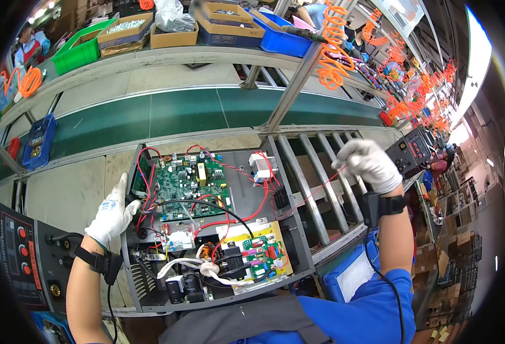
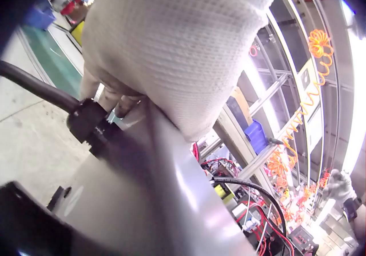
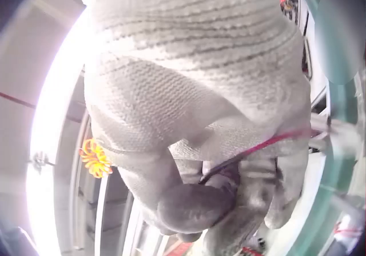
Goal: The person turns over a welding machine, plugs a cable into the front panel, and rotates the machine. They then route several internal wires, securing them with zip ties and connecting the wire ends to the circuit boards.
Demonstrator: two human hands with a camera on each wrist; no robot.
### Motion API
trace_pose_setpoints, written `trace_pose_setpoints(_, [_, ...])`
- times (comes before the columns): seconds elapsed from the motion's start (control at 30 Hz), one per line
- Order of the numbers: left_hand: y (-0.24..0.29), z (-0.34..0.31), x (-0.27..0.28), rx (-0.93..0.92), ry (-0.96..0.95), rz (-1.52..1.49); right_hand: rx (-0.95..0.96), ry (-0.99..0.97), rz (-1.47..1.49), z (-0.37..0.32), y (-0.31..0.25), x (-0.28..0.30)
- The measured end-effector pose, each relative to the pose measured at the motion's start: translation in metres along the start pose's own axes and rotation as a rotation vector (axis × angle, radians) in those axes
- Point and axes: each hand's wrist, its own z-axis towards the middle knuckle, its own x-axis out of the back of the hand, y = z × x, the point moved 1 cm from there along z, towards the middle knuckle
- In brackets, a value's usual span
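An open metal case [image 1: 307, 252] holds a green circuit board [image 1: 178, 186], a smaller board [image 1: 261, 258] and red, black and white wires. My gloved left hand [image 1: 112, 215] grips the case's left wall, the thumb inside and the fingers over the outer side; the left wrist view shows this hand [image 2: 177, 50] over the wall's edge [image 2: 166, 164], near a black cable fitting [image 2: 88, 121]. Raised over the rollers at the right, my gloved right hand [image 1: 370, 165] pinches a thin red wire [image 1: 324, 186]. In the right wrist view the wire [image 3: 269, 144] runs between this hand's [image 3: 194, 96] curled fingers.
Metal rollers [image 1: 315, 189] lie right of the case. A finished-looking unit with red knobs [image 1: 26, 258] stands at the left, another [image 1: 413, 150] at the right. Beyond runs a green belt [image 1: 183, 112], with a shelf of bins [image 1: 80, 51] behind. Orange coiled hoses [image 1: 332, 46] hang above.
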Motion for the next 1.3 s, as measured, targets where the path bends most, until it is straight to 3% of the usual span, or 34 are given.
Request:
trace_pose_setpoints(0.07, [0.01,0.0,0.007,0.062,-0.058,0.001,0.115,-0.036,0.087,-0.005,-0.026,-0.003])
trace_pose_setpoints(0.17, [0.023,0.001,0.018,0.137,-0.128,0.087,0.469,-0.13,0.222,0.004,-0.047,-0.004])
trace_pose_setpoints(0.2, [0.026,0.0,0.021,0.155,-0.152,0.169,0.428,-0.116,0.146,0.001,-0.066,-0.019])
trace_pose_setpoints(0.27, [0.035,0.006,0.031,0.106,-0.018,0.276,0.445,-0.133,0.163,0.017,-0.077,-0.059])
trace_pose_setpoints(0.37, [0.094,0.017,0.06,-0.207,0.306,0.032,0.365,-0.134,0.308,0.055,-0.064,-0.097])
trace_pose_setpoints(0.43, [0.134,0.025,0.077,-0.39,0.476,-0.111,0.429,-0.157,0.34,0.085,-0.058,-0.12])
trace_pose_setpoints(0.5, [0.173,0.026,0.097,-0.513,0.553,-0.248,0.434,-0.172,0.479,0.105,-0.063,-0.148])
trace_pose_setpoints(0.57, [0.192,0.035,0.115,-0.636,0.596,-0.194,0.378,-0.22,0.593,0.114,-0.072,-0.164])
trace_pose_setpoints(0.63, [0.201,0.047,0.12,-0.673,0.636,-0.15,0.123,-0.467,0.35,0.123,-0.075,-0.167])
trace_pose_setpoints(0.67, [0.196,0.053,0.121,-0.654,0.631,-0.151,0.065,-0.464,0.224,0.12,-0.083,-0.172])
trace_pose_setpoints(0.7, [0.191,0.061,0.118,-0.638,0.51,-0.123,0.048,-0.473,0.231,0.12,-0.089,-0.178])
trace_pose_setpoints(0.77, [0.181,0.071,0.105,-0.614,0.376,-0.105,0.256,-0.338,-0.27,0.127,-0.092,-0.186])
trace_pose_setpoints(0.83, [0.171,0.077,0.094,-0.503,0.437,-0.235,0.23,-0.301,-0.218,0.139,-0.08,-0.19])
trace_pose_setpoints(0.9, [0.16,0.084,0.079,-0.406,0.4,-0.329,0.32,-0.194,-0.314,0.154,-0.07,-0.192])
trace_pose_setpoints(0.97, [0.15,0.091,0.073,-0.218,0.246,-0.32,0.263,-0.217,-0.311,0.171,-0.065,-0.193])
trace_pose_setpoints(1.03, [0.127,0.087,0.073,-0.218,0.311,-0.222,0.331,-0.13,-0.711,0.203,-0.044,-0.19])
trace_pose_setpoints(1.07, [0.112,0.083,0.075,-0.197,0.335,-0.163,0.455,-0.078,-1.008,0.221,-0.029,-0.187])
trace_pose_setpoints(1.1, [0.096,0.078,0.077,-0.18,0.357,-0.103,0.448,-0.086,-1.007,0.237,-0.009,-0.187])
trace_pose_setpoints(1.17, [0.062,0.059,0.07,-0.14,0.35,-0.028,0.427,-0.166,-1.357,0.262,0.02,-0.19])
trace_pose_setpoints(1.23, [0.037,0.034,0.054,-0.114,0.306,0.003,0.397,-0.24,-1.404,0.273,0.039,-0.202])
trace_pose_setpoints(1.3, [0.018,0.009,0.033,-0.009,0.135,-0.005,0.391,-0.345,-1.392,0.284,0.059,-0.21])
